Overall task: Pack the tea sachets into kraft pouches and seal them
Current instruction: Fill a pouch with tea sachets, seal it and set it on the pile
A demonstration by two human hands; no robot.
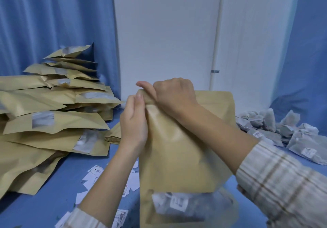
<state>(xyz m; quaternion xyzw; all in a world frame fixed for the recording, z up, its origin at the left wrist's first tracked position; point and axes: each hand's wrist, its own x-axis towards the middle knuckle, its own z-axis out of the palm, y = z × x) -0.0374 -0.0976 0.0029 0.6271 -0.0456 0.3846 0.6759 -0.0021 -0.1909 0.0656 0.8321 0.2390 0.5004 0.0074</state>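
A kraft pouch [178,157] stands upright in front of me, and tea sachets show through its clear window [178,204] low down. Both hands are at its top left corner. My left hand [134,121] pinches the top strip from the left side. My right hand [175,96] reaches over the top edge and pinches the same strip between thumb and fingers. Loose grey tea sachets [290,134] lie in a heap on the right of the blue table.
A tall pile of kraft pouches [49,114] fills the left side of the table. Small white paper tags [95,173] are scattered on the blue tabletop [35,208] below my left arm. Blue curtains and a white door stand behind.
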